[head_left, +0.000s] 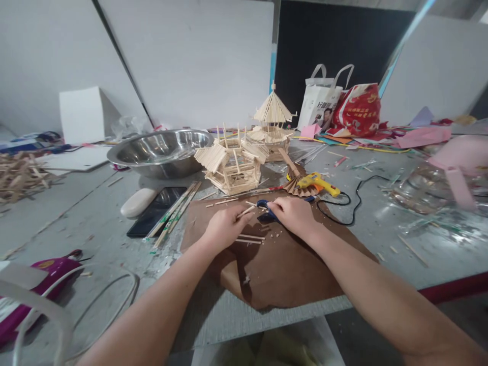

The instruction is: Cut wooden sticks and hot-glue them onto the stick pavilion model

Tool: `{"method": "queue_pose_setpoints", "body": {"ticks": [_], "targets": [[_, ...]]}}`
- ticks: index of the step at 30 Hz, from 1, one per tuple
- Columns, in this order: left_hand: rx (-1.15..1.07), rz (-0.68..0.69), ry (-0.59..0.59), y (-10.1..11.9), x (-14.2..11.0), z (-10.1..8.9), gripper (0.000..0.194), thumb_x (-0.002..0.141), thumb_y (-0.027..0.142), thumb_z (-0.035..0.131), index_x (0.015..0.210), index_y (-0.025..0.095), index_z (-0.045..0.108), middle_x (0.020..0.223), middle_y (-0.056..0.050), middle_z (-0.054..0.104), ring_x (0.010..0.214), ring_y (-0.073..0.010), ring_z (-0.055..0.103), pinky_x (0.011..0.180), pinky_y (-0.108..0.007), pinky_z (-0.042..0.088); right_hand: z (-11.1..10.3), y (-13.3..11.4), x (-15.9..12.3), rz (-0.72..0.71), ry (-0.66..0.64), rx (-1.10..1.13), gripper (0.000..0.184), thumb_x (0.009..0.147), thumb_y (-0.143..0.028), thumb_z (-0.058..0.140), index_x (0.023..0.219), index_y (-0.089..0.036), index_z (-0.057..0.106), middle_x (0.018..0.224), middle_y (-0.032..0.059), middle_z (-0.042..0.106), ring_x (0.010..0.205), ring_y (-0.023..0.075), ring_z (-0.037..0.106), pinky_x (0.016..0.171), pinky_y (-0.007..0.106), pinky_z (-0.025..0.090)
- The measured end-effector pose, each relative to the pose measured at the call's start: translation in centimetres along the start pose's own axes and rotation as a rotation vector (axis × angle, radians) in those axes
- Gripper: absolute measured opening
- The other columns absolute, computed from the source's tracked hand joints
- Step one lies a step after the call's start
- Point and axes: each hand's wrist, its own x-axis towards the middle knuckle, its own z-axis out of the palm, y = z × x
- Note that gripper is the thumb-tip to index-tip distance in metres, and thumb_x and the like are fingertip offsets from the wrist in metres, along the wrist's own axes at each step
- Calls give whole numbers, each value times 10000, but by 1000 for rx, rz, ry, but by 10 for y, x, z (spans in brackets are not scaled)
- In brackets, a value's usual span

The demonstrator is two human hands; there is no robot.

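My left hand [224,223] is closed on a thin wooden stick [247,210], its end pointing toward the other hand. Closed around a dark blue two-armed tool [268,217], perhaps cutters, my right hand [295,216] hides much of it. Both hands are above a brown paper sheet [290,274]. Cut sticks [249,239] and small wood chips [275,235] lie on the sheet between my forearms. Just beyond stands a roofed, pavilion-like stick model [236,170], with upright posts on top. Behind it is a second model [273,114] with a pointed roof.
A yellow glue gun [318,183] with a black cord lies by a folded brown paper fan [299,185]. Left are a steel basin [160,152], a phone [156,211], a white mouse-shaped object [138,202] and bundled sticks [177,216]. A clear container [423,188] stands right.
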Motion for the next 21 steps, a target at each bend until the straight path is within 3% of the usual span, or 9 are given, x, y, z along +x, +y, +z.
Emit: {"method": "queue_pose_setpoints", "body": {"ticks": [3,6,11,16,19,21], "targets": [[68,-9,-27,-3,0,-5,324,728,453,413,849,229,613,711,-27,616,683,-166,527,591,-223,323,5,5,4,29,50,58,308,815,-362,327,992,-225,538,883,34,618,814,168,549,612,245,340],[156,10,-69,-6,0,-4,281,727,433,425,811,243,613,730,-28,618,698,-174,535,599,-233,324,7,5,3,-13,98,84,358,795,-293,374,1136,-211,448,997,45,584,886,168,526,662,248,357],[251,83,-150,-8,-2,-1,188,723,341,459,769,253,619,765,-23,626,699,-170,541,600,-235,336,2,-1,-5,-159,83,98,240,802,-315,376,892,-236,584,874,12,617,843,158,527,675,246,357],[267,208,-212,-6,-4,0,207,727,350,455,806,264,625,820,-9,625,719,-154,540,611,-227,353,0,-9,-15,-340,11,138,217,798,-308,399,862,-225,589,860,15,622,817,146,527,682,246,360],[341,212,-154,-9,-2,-5,263,762,361,388,814,254,622,807,-10,621,735,-151,541,632,-233,373,2,-14,-20,-437,-13,156,224,794,-321,409,880,-213,586,876,24,615,843,151,516,718,257,363],[421,95,-25,-17,2,-13,291,776,352,351,822,246,617,813,-18,620,763,-161,541,657,-248,388,3,-16,-22,-471,-19,157,238,792,-337,412,897,-211,585,899,27,608,858,159,511,730,265,367]]}}
